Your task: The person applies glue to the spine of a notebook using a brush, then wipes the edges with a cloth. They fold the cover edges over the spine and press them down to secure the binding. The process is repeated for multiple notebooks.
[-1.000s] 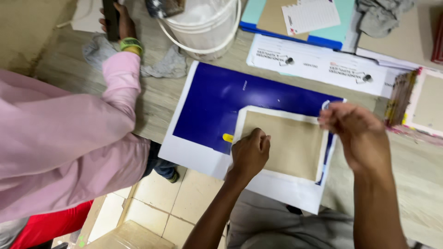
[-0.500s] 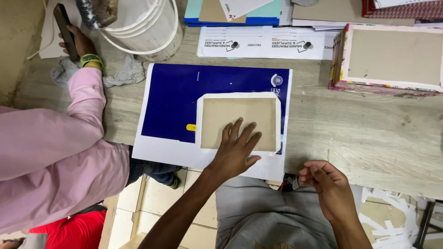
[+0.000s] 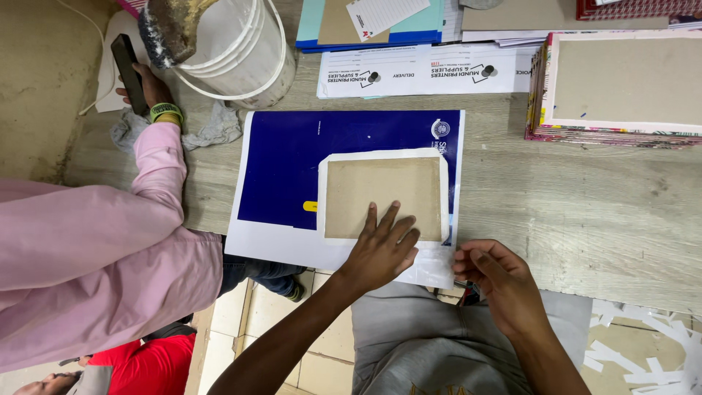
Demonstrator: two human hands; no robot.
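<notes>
A brown cardboard panel with white folded-over paper edges (image 3: 384, 194) lies on a large blue and white printed sheet (image 3: 307, 157) on the grey wooden table (image 3: 585, 212). My left hand (image 3: 382, 249) presses flat on the panel's near edge, fingers spread. My right hand (image 3: 497, 281) is at the table's near edge by the sheet's lower right corner, fingers curled and pinching the corner of the white paper.
A person in a pink sleeve (image 3: 157, 183) sits at the left, holding a phone (image 3: 128, 62). A white bucket (image 3: 234, 51) with a brush stands at the back left. A stack of covered boards (image 3: 621, 84) lies at the right. Papers and folders (image 3: 424, 69) lie behind.
The view has shifted so the sheet sits lower and more central. My right hand has dropped from the panel's right edge to the sheet's near right corner. My left hand stays flat on the panel.
</notes>
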